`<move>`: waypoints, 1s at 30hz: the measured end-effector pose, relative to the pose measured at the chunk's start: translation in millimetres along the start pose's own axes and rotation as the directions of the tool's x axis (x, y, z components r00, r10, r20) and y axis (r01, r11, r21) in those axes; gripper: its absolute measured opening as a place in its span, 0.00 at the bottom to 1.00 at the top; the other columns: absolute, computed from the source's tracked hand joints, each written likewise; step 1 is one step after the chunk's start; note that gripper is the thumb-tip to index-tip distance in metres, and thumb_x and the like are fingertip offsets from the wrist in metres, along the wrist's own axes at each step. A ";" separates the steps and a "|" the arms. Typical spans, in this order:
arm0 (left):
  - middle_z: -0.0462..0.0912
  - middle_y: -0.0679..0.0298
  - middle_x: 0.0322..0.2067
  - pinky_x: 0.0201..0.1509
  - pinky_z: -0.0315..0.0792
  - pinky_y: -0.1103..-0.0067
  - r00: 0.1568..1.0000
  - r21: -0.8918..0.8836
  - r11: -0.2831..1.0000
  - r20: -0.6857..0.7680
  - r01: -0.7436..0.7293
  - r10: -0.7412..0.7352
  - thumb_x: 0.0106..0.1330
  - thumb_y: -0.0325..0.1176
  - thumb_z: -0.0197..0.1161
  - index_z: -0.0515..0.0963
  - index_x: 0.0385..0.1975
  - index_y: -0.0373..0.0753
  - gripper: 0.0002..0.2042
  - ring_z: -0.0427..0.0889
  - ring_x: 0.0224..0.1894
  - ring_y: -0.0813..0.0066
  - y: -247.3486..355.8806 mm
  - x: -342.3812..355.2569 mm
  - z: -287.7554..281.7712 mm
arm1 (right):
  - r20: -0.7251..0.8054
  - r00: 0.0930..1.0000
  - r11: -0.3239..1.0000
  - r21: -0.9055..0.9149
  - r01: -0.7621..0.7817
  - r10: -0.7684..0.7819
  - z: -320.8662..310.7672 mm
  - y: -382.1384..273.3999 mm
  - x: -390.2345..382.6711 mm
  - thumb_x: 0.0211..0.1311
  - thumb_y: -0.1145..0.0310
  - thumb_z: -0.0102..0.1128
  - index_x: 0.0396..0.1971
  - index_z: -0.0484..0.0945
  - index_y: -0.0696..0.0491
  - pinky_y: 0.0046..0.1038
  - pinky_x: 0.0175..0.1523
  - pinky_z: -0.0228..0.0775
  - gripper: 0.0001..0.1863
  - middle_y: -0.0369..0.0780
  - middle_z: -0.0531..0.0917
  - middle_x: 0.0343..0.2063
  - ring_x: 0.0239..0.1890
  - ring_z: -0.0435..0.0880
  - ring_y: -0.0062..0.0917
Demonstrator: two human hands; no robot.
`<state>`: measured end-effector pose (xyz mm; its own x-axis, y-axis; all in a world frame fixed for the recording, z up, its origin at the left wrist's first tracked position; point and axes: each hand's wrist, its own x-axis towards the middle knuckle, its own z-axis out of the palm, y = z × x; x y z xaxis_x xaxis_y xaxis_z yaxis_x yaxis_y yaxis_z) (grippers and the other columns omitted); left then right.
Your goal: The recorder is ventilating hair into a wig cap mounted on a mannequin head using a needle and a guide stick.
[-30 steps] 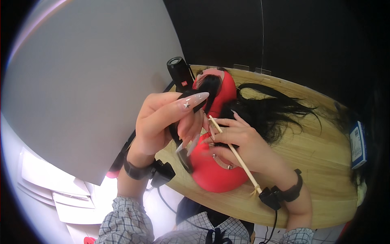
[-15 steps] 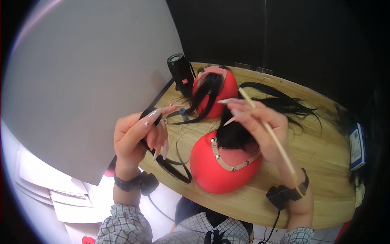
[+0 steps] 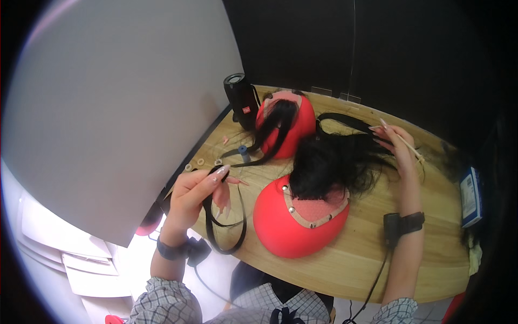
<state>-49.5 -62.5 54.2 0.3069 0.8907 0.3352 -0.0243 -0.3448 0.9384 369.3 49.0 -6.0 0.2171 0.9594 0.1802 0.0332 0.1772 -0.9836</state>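
In the head view, at centre left, the left hand [image 3: 197, 194] pinched a looped black lock [image 3: 225, 251]. Upper right, the right hand [image 3: 400, 147] held a pale stick [image 3: 412, 149] by loose black hair [image 3: 345, 118]; whether it gripped strands too was unclear. The step seemed hair-sorting, the next move calling for untangled strands. Tresses [image 3: 315, 171] partly covered the lower-centre red dome [image 3: 286, 232]; a black speaker [image 3: 240, 99] stood beyond.

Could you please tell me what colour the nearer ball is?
The nearer ball is bright red, best seen in the head view.
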 end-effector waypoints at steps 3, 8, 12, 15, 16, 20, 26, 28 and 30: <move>0.75 0.63 0.17 0.55 0.69 0.71 0.998 -0.038 0.998 0.039 0.046 -0.044 0.71 0.32 0.46 0.73 0.20 0.33 0.17 0.75 0.23 0.76 -2.4 2.9 7.8 | -0.161 0.981 0.994 0.011 -0.109 0.109 -58.0 10.9 8.3 0.62 0.57 0.59 0.44 0.78 0.55 0.27 0.49 0.74 0.18 0.39 0.83 0.41 0.44 0.80 0.22; 0.78 0.63 0.22 0.44 0.70 0.78 0.989 0.111 0.986 0.068 0.125 -0.133 0.72 0.33 0.46 0.74 0.22 0.32 0.17 0.77 0.29 0.76 -0.4 3.3 20.0 | -0.504 0.861 0.997 -0.051 0.052 -0.070 -103.7 -17.4 9.9 0.67 0.52 0.49 0.49 0.74 0.52 0.26 0.54 0.72 0.21 0.40 0.81 0.44 0.48 0.79 0.22; 0.79 0.61 0.24 0.42 0.68 0.79 0.986 0.163 0.985 0.147 0.048 -0.073 0.73 0.33 0.45 0.74 0.23 0.31 0.17 0.77 0.31 0.75 5.6 10.2 35.6 | -0.483 0.715 0.859 -0.204 0.470 -0.506 -72.0 -83.4 -21.5 0.71 0.55 0.43 0.48 0.74 0.57 0.29 0.56 0.70 0.21 0.41 0.82 0.40 0.45 0.80 0.24; 0.79 0.60 0.31 0.44 0.67 0.79 0.976 0.276 0.956 0.158 0.100 -0.147 0.71 0.33 0.48 0.73 0.22 0.31 0.16 0.76 0.37 0.73 17.1 8.7 38.9 | -0.036 0.757 0.752 -0.155 0.640 -0.652 -20.0 -113.0 -63.0 0.68 0.60 0.50 0.45 0.75 0.57 0.28 0.51 0.74 0.17 0.42 0.82 0.38 0.40 0.82 0.23; 0.79 0.60 0.34 0.45 0.67 0.79 0.967 0.344 0.927 0.140 0.152 -0.211 0.71 0.33 0.48 0.74 0.22 0.31 0.16 0.76 0.40 0.72 16.1 6.0 35.9 | 0.147 0.724 0.719 -0.092 0.688 -0.674 18.0 -115.8 -78.9 0.65 0.62 0.54 0.44 0.76 0.57 0.28 0.49 0.74 0.15 0.42 0.82 0.38 0.39 0.82 0.23; 0.77 0.57 0.42 0.48 0.66 0.79 0.978 0.295 0.955 0.191 0.019 -0.078 0.69 0.32 0.50 0.74 0.22 0.31 0.14 0.75 0.45 0.69 26.7 2.9 43.6 | 0.613 0.553 0.604 -0.151 0.783 -0.564 94.4 -125.8 -128.1 0.44 0.71 0.71 0.51 0.75 0.56 0.34 0.61 0.65 0.29 0.45 0.79 0.48 0.56 0.73 0.37; 0.76 0.54 0.44 0.51 0.66 0.75 0.942 0.241 0.970 0.333 -0.039 -0.045 0.68 0.32 0.52 0.77 0.30 0.29 0.12 0.74 0.46 0.64 36.5 3.1 56.4 | 0.638 0.392 0.455 -0.072 0.887 -0.663 117.3 -103.6 -134.7 0.48 0.73 0.65 0.50 0.72 0.61 0.41 0.57 0.66 0.26 0.48 0.78 0.44 0.52 0.74 0.42; 0.76 0.54 0.42 0.49 0.67 0.75 0.934 0.337 0.940 0.348 -0.045 -0.080 0.68 0.32 0.52 0.78 0.33 0.29 0.11 0.75 0.44 0.65 37.4 -0.3 53.9 | 0.649 0.381 0.446 -0.072 0.892 -0.658 122.3 -99.6 -137.8 0.49 0.74 0.65 0.51 0.72 0.61 0.42 0.57 0.65 0.26 0.48 0.78 0.44 0.52 0.74 0.42; 0.76 0.55 0.40 0.49 0.67 0.75 0.930 0.348 0.937 0.357 -0.045 -0.088 0.68 0.31 0.53 0.78 0.32 0.29 0.11 0.75 0.44 0.65 37.8 -1.0 53.6 | 0.651 0.359 0.437 -0.046 0.898 -0.669 123.3 -97.1 -141.2 0.47 0.76 0.63 0.51 0.71 0.61 0.42 0.58 0.64 0.27 0.48 0.78 0.44 0.52 0.74 0.43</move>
<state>0.3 -92.3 84.8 0.6275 0.7528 0.1987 0.2943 -0.4656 0.8346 215.1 -76.6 64.9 -0.5797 0.3686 0.7267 0.2546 0.9291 -0.2683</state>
